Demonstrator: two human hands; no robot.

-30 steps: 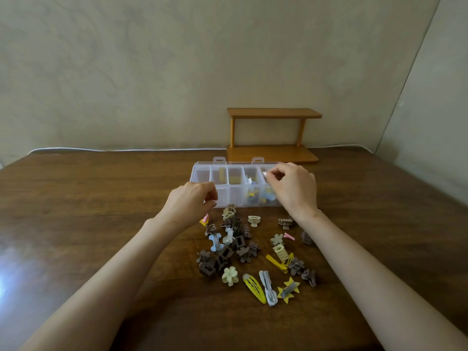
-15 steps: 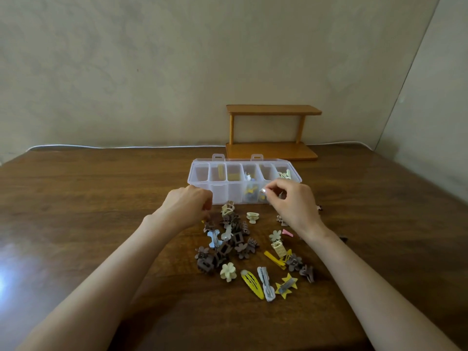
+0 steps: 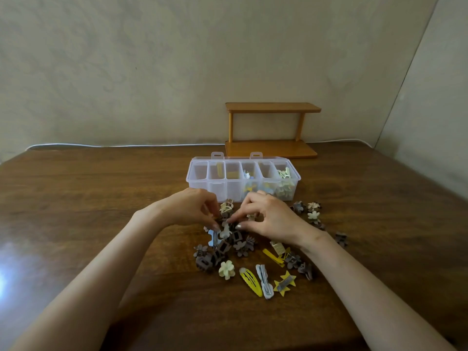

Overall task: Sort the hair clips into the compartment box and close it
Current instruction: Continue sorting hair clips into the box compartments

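The clear compartment box [image 3: 202, 184] stands open on the wooden table [image 3: 76, 203]; its right-hand compartments hold yellow, blue and cream clips. In front of it lies a pile of hair clips [image 3: 228, 247], mostly brown, with a cream flower clip [image 3: 226, 269], a yellow snap clip [image 3: 250, 281] and a yellow star clip [image 3: 285, 283] nearest me. My left hand [image 3: 190, 210] has its curled fingertips down in the pile's far left; what they hold is hidden. My right hand [image 3: 271, 217] pinches a dark clip at the top of the pile with thumb and forefinger.
A small two-tier wooden shelf [image 3: 272, 148] stands right behind the box against the wall. A white cable [image 3: 126, 145] runs along the table's back edge. A few more clips [image 3: 314, 215] lie to the right of my right hand.
Both hands have come back from the box toward me and dropped onto the pile. The right hand left the box's right compartments; the box is now fully uncovered.
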